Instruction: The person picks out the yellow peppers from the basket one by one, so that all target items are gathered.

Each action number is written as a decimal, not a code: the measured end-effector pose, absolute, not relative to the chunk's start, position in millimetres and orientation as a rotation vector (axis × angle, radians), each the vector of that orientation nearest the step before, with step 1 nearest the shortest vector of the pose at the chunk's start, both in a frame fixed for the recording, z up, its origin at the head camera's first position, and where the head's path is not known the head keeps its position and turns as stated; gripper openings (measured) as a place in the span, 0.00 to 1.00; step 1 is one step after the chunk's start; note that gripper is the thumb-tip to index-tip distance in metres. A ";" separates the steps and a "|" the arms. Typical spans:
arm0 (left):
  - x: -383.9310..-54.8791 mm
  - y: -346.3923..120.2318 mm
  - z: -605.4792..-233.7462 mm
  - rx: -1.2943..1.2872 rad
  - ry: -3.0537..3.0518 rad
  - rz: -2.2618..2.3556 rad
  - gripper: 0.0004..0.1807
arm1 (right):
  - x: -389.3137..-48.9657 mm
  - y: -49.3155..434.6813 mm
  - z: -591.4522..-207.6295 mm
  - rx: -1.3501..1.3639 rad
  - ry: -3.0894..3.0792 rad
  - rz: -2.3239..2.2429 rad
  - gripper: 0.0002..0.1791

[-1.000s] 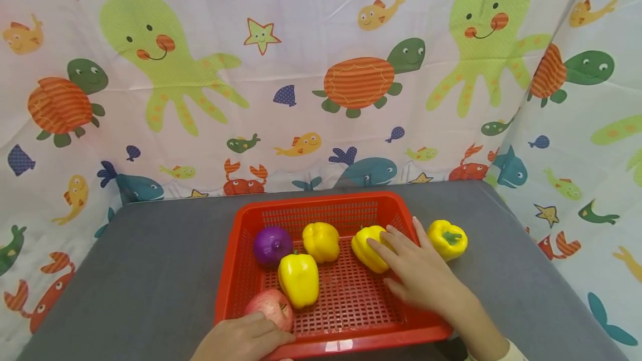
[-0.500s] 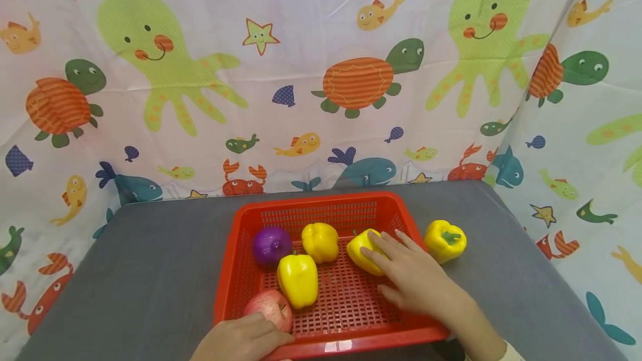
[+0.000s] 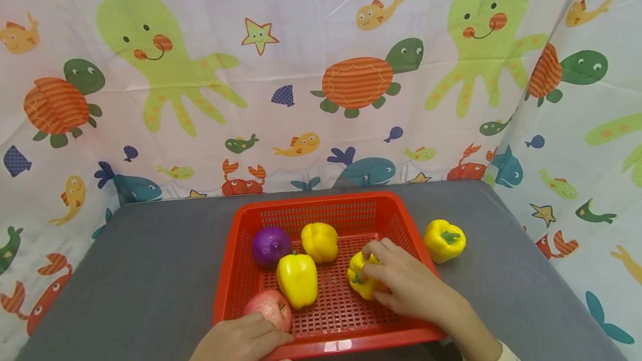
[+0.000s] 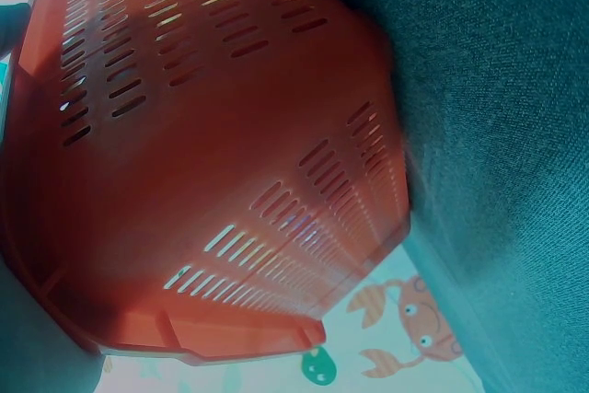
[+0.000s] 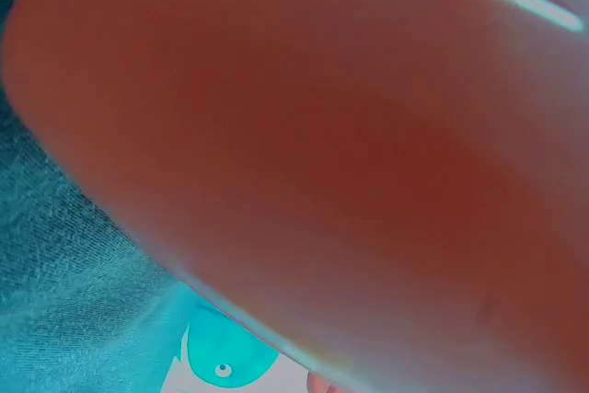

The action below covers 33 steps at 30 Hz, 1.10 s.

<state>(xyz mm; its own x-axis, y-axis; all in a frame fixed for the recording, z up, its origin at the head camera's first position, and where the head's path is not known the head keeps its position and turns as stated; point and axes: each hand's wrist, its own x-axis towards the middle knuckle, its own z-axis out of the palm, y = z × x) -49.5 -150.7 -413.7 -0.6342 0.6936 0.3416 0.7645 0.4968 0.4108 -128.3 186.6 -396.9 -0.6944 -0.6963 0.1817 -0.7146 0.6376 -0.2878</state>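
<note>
Evidently, in the head view, clutching a glossy yellow bell pepper [image 3: 355, 265] with the right grip [image 3: 408, 286], curled round it inside the right half of the red slotted plastic basket [image 3: 371, 341]; with the left grip [image 3: 243, 336], holding the basket's near rim by its left corner. Could slip from the fingertips, being smooth and rounded; could catch on the basket's right wall if raised too little; could tip the basket if leaning hard on its rim. For moving, bare floor left of the held pepper; wide grey fabric surface [image 3: 165, 272] left of the basket, less on its right, with a loose yellow bell pepper [image 3: 444, 241] just outside.

In the left-wrist view, mostly the basket's outer wall; in the right-wrist view, blurred basket wall, no telling the grip.
</note>
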 end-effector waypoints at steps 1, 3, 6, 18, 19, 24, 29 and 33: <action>-49.4 -150.8 -413.6 -1.273 -2.606 -0.819 0.19 | -128.2 186.7 -396.8 1.197 -2.799 0.527 0.21; -49.2 -150.8 -413.7 -1.270 -2.611 -0.828 0.19 | -127.9 187.0 -396.6 1.178 -2.819 0.528 0.24; -49.1 -150.7 -414.1 -1.269 -2.606 -0.834 0.19 | -127.2 187.2 -396.1 1.171 -2.857 0.595 0.27; -48.8 -150.7 -415.2 -1.257 -2.607 -0.832 0.19 | -122.6 187.2 -396.1 1.154 -3.057 0.675 0.39; -49.0 -150.7 -415.8 -1.262 -2.603 -0.825 0.19 | -122.1 187.1 -396.7 1.149 -3.061 0.661 0.40; -50.7 -151.5 -419.0 -1.307 -2.565 -0.773 0.18 | -119.9 187.3 -400.8 1.136 -3.075 0.631 0.39; -50.0 -151.7 -419.8 -1.309 -2.568 -0.766 0.18 | -118.7 186.7 -400.1 1.186 -3.081 0.681 0.37; -48.8 -151.8 -420.0 -1.298 -2.584 -0.773 0.18 | -118.9 186.9 -400.1 1.214 -3.083 0.721 0.38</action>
<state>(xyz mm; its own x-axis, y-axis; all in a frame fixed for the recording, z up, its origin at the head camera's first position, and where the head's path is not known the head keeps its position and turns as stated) -48.8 -151.8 -420.0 -0.6148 0.7064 0.3507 0.7829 0.4933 0.3790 -118.9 186.9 -400.1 -0.7167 -0.6934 -0.0746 -0.5885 0.6588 -0.4688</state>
